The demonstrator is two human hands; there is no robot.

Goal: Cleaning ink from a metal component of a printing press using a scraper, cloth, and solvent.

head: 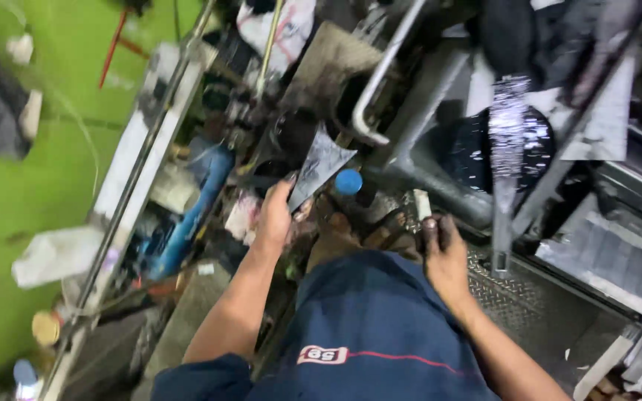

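Note:
My left hand is raised in front of me and grips a flat, grey, ink-smeared scraper blade by its narrow end, the wide edge pointing up. My right hand is lower and to the right, its fingers dark with ink and closed around a small pale stick-like object. A blue round cap sits just right of the blade. My dark blue trouser leg fills the bottom centre.
A grey metal machine frame with a curved bar lies ahead. A black glossy ink pool sits at the right by a checker-plate step. A cluttered shelf with a blue cylinder runs along the green wall.

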